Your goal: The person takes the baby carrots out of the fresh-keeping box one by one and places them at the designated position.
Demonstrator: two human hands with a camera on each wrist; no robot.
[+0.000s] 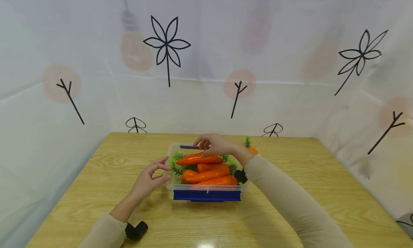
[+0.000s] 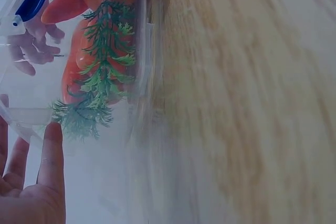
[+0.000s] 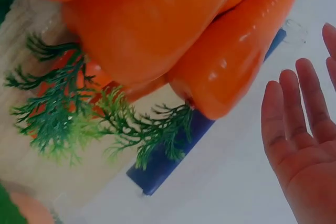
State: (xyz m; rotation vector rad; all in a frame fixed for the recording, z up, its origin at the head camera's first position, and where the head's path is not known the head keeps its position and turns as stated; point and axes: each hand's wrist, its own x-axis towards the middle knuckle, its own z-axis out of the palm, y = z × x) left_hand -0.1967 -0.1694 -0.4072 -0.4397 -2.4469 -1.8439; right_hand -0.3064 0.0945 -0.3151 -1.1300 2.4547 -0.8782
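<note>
Several orange toy carrots [image 1: 209,175] with green leafy tops [image 2: 107,61] lie heaped in a clear plastic box [image 1: 170,186] with blue clip flaps [image 1: 206,195]. At the box's left side is my left hand [image 1: 150,179], its fingers spread and slightly bent, fingertips at the rim. My right hand [image 1: 217,144] reaches over the carrots to the far rim by the back blue flap [image 1: 188,147]. In the right wrist view, the right hand's fingers [image 3: 291,108] are extended beside the box. Neither hand grips a carrot; whether the right fingertips touch the rim I cannot tell.
Another carrot [image 1: 252,150] with a green top is on the wooden table [image 1: 290,158] at the back right, partly hidden by the right forearm. A patterned white cloth [image 1: 200,108] hangs behind the table. Black devices [image 1: 136,230] are worn on both wrists.
</note>
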